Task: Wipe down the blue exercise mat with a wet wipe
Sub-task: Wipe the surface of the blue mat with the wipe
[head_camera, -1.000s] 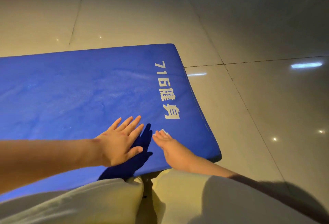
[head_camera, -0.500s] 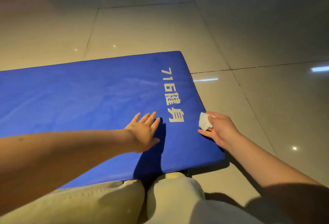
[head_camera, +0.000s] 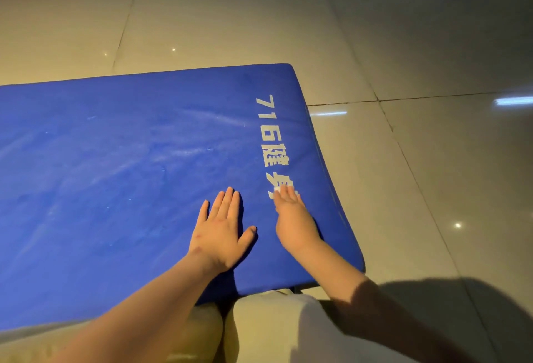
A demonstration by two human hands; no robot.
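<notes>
At 6 o'clock, pale trousers (head_camera: 274, 328) are filling the bottom of the view, and the near edge of the mat (head_camera: 115, 160) is overlapping them. A dark shadow (head_camera: 476, 305) is lying across the floor (head_camera: 403, 45) at 5 o'clock.

Just below centre, the left hand (head_camera: 222, 230) is resting flat on the mat. Its fingers are lying straight and together, its thumb is spreading toward 3 o'clock, and it is grasping nothing. Beside it toward 3 o'clock, and apart from it, the right hand (head_camera: 291, 218) is lying palm down with its fingers stretching toward 12 o'clock. It is pressing the wipe (head_camera: 282, 188) onto the mat rather than clutching it. Only a blurred white sliver of the wipe is showing at the fingertips, over the nearest character of the white lettering (head_camera: 269, 134).

The blue mat is running from 9 o'clock to its right end, with corners at 5 and 1 o'clock, and pale streaks are crossing its surface. Beyond it, glossy tiles are catching light reflections at 3 and 11 o'clock.
</notes>
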